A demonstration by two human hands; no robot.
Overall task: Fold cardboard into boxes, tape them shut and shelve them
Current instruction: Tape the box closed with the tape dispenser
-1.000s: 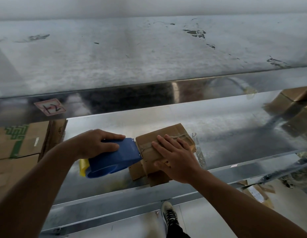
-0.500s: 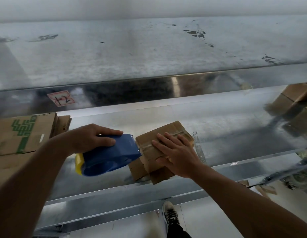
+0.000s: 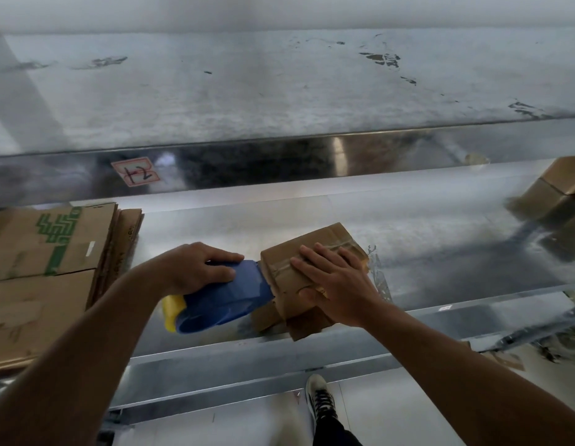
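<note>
Left hand [image 3: 196, 268] grips blue tape dispenser [image 3: 225, 294], nose touching small cardboard box [image 3: 299, 268] on metal shelf [image 3: 440, 252]. Right hand [image 3: 337, 284] flat on box top. Flattened cardboard stack [image 3: 48, 268] at left; more boxes [image 3: 556, 188] far right.

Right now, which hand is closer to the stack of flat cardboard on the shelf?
Left. The left hand, gripping the blue tape dispenser, is just right of the flat cardboard stack; the right hand lies further right, flat on the small cardboard box.
</note>
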